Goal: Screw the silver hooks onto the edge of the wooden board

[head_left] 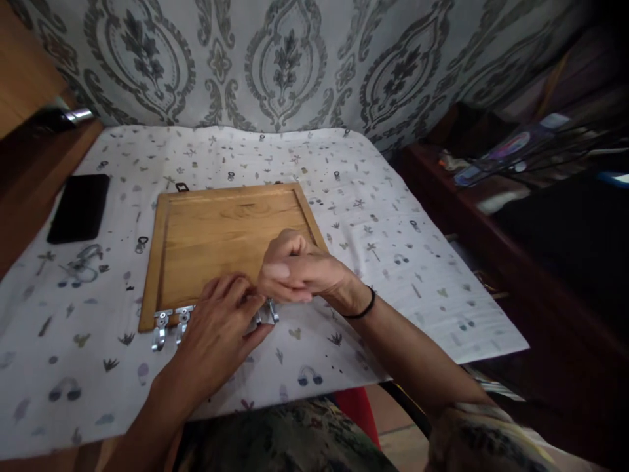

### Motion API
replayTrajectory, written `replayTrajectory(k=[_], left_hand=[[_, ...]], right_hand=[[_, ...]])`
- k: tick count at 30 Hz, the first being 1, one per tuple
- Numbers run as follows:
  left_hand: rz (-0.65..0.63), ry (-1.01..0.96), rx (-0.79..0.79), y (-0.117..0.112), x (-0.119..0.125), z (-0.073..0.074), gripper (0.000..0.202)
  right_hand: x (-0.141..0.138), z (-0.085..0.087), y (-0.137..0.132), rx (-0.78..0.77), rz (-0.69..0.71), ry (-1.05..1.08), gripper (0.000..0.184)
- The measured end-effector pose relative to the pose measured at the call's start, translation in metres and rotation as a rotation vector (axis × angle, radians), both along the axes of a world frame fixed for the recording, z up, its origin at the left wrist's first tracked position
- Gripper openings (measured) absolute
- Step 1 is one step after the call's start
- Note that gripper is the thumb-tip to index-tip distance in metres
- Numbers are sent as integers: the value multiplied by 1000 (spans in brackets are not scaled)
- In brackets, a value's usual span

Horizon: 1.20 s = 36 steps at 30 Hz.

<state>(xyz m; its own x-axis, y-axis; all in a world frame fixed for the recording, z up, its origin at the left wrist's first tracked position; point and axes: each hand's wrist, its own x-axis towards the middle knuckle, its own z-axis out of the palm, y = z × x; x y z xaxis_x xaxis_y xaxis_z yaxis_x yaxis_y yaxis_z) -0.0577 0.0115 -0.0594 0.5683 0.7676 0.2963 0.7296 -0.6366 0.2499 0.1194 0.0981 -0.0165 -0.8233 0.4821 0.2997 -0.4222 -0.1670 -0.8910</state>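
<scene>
Wooden panel (230, 229), framed rim, lies flat mid-bench (442, 314) on the white printed cover, right in front of us. Silver metal hooks (160, 335) line its near edge: two in plain view at the left corner, parts of others showing between our hands. Our left grip (221, 321) lies over that edge, fingers on the wood, thumb apart and out past the edge by the hooks; can't tell if it's clamped on one. Our right grip (299, 269) is over the near right part of the panel, fingers curled together; can't tell if anything's inside. Black band (366, 307) on the right wrist. Dark bracket (181, 187) pokes out past the panel's far edge, left end. Black phone-like slab (79, 208) lies well left of the panel, clear crumpled item (86, 265) just nearer us. Patterned cloth (285, 65) hangs behind.
</scene>
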Motion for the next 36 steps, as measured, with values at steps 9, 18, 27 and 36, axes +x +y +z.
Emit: replayTrajectory(k=[9, 18, 27, 36], left_hand=[[13, 30, -22, -1, 1, 0, 31], [21, 9, -82, -1, 1, 0, 29], [31, 41, -98, 0, 2, 2, 31], [-4, 22, -66, 1, 0, 4, 35]], right_hand=[[-17, 5, -30, -79, -387, 46, 70], [-41, -2, -61, -83, -1188, 100, 64], [-7, -8, -46, -41, -697, -62, 45], [17, 0, -5, 116, -115, -40, 36]])
